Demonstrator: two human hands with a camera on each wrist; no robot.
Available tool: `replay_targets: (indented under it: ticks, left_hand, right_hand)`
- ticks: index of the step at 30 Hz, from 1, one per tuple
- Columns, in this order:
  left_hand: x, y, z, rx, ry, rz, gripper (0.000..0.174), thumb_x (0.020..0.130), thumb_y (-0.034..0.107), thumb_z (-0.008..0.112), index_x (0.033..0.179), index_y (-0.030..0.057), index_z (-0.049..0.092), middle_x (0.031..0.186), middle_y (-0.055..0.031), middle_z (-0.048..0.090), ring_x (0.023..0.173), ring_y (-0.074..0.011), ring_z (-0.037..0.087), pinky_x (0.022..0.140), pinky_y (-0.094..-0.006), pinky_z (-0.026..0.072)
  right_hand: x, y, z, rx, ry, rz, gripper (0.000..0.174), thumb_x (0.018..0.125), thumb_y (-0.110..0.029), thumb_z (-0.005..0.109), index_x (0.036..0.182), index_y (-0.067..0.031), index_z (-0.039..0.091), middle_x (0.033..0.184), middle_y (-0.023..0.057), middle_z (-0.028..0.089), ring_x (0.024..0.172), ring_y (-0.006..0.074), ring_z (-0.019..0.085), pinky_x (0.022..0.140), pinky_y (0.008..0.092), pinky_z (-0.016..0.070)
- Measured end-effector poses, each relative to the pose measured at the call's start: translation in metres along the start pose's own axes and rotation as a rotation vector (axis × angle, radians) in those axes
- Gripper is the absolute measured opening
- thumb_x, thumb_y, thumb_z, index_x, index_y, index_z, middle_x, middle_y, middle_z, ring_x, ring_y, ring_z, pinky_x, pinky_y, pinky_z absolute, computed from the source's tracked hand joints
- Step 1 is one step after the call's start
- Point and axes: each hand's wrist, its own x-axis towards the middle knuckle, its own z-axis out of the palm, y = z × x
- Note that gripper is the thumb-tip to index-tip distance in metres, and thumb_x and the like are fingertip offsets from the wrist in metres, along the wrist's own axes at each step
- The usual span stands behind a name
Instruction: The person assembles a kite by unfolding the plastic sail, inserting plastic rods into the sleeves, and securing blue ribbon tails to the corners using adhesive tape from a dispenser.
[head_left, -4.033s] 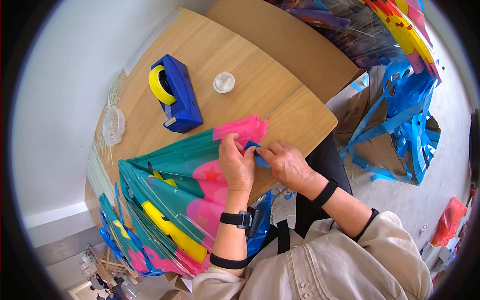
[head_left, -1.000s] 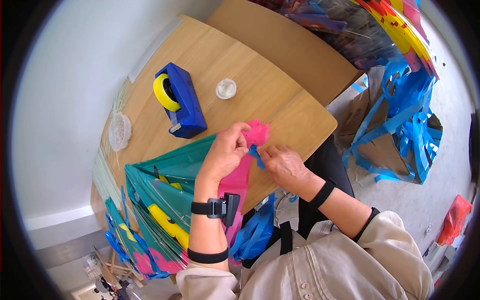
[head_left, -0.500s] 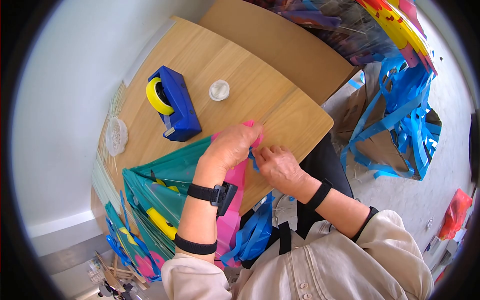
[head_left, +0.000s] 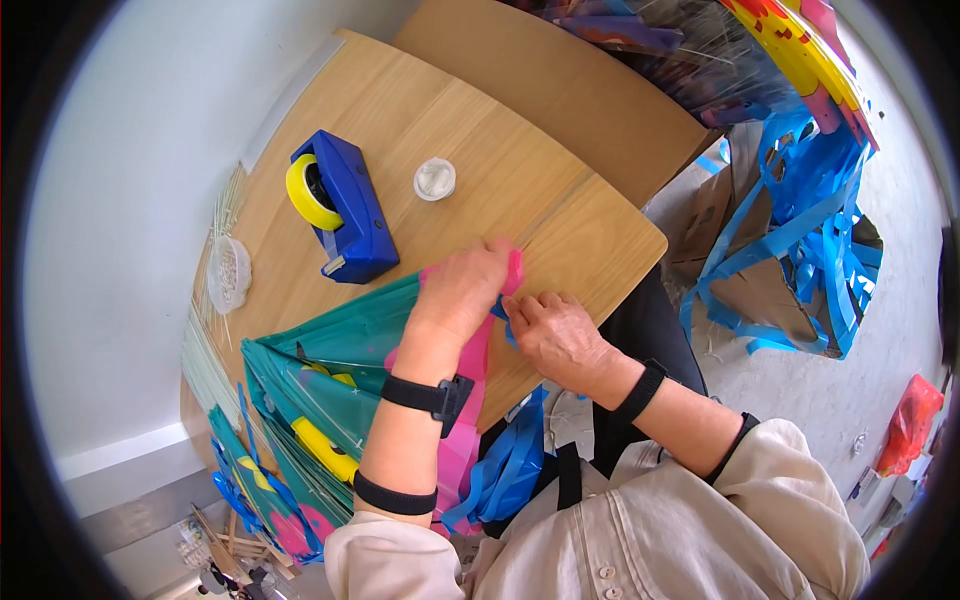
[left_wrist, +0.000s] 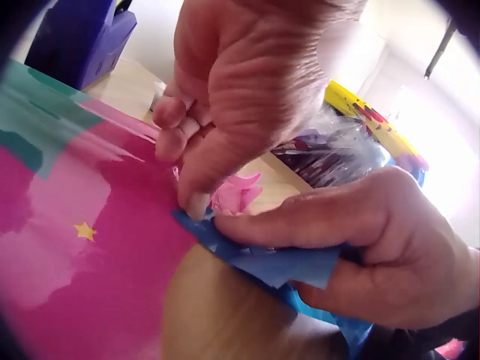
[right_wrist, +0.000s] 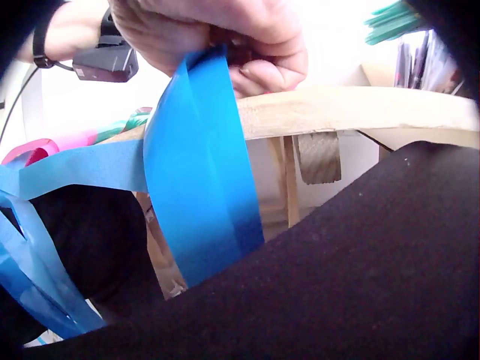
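Note:
Pleated green and pink plastic sheeting (head_left: 340,320) lies on the table, gathered toward a pink end (head_left: 515,270). The left hand (head_left: 462,295) bends over that end; in the left wrist view its thumb and fingers (left_wrist: 199,191) pinch the gathered pink film and the tip of a blue strip (left_wrist: 281,259). Beside it, the right hand (head_left: 565,335) pinches the same blue strip between thumb and forefinger. From the right hand (right_wrist: 225,37) the strip (right_wrist: 202,172) hangs down past the table edge in the right wrist view.
A blue tape dispenser (head_left: 360,210) with yellow tape and a small round white tub (head_left: 435,179) stand on the table (head_left: 480,140). A white dish (head_left: 229,275) sits near the wall. Cardboard (head_left: 560,90) adjoins the far edge; blue strips (head_left: 820,240) drape over a box at right.
Over the last seconds the left hand has turned over the pink end and now covers most of it. The right hand has stayed near the same place, with the blue strip held.

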Motion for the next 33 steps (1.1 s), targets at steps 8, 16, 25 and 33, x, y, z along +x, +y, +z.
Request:
replay_targets:
  ticks: [8, 16, 25, 33]
  left_hand:
    - [-0.031, -0.029, 0.008, -0.178, 0.484, -0.17, 0.039, 0.07, -0.001, 0.074, 0.101, 0.0019, 0.05, 0.095, -0.0192, 0.058, 0.09, -0.0389, 0.059, 0.073, -0.0428, 0.0492]
    - [-0.075, -0.015, -0.017, -0.445, 0.481, -0.094, 0.054, 0.072, -0.009, 0.059, 0.123, 0.003, 0.05, 0.108, -0.0166, 0.062, 0.103, -0.0348, 0.059, 0.089, -0.0409, 0.0474]
    - [-0.133, 0.011, -0.026, -0.404, 0.491, -0.073, 0.076, 0.063, -0.011, 0.065, 0.134, 0.0077, 0.045, 0.128, -0.0156, 0.052, 0.121, -0.0352, 0.048, 0.104, -0.0414, 0.0402]
    - [-0.11, 0.011, -0.004, -0.354, 0.476, -0.104, 0.075, 0.061, -0.006, 0.072, 0.131, 0.0061, 0.049, 0.122, -0.0154, 0.056, 0.116, -0.035, 0.051, 0.101, -0.0398, 0.0418]
  right_hand:
    - [-0.006, 0.011, -0.001, 0.141, -0.057, -0.014, 0.037, 0.076, -0.007, 0.057, 0.111, 0.0058, 0.059, 0.088, 0.0126, 0.06, 0.083, 0.0289, 0.06, 0.073, 0.0379, 0.0496]
    - [-0.018, -0.002, -0.04, 0.204, 0.268, -0.399, 0.022, 0.07, -0.013, 0.06, 0.087, -0.0006, 0.058, 0.075, 0.0072, 0.051, 0.073, 0.0233, 0.057, 0.066, 0.0345, 0.0462]
    - [-0.036, -0.03, -0.06, 0.397, 0.359, -0.541, 0.035, 0.064, -0.006, 0.068, 0.097, 0.0049, 0.061, 0.083, 0.0103, 0.058, 0.078, 0.0244, 0.062, 0.068, 0.0347, 0.0518]
    - [-0.033, -0.018, -0.059, 0.217, 0.303, -0.474, 0.027, 0.069, -0.012, 0.063, 0.092, 0.0013, 0.061, 0.08, 0.007, 0.054, 0.076, 0.0206, 0.058, 0.067, 0.0318, 0.0474]
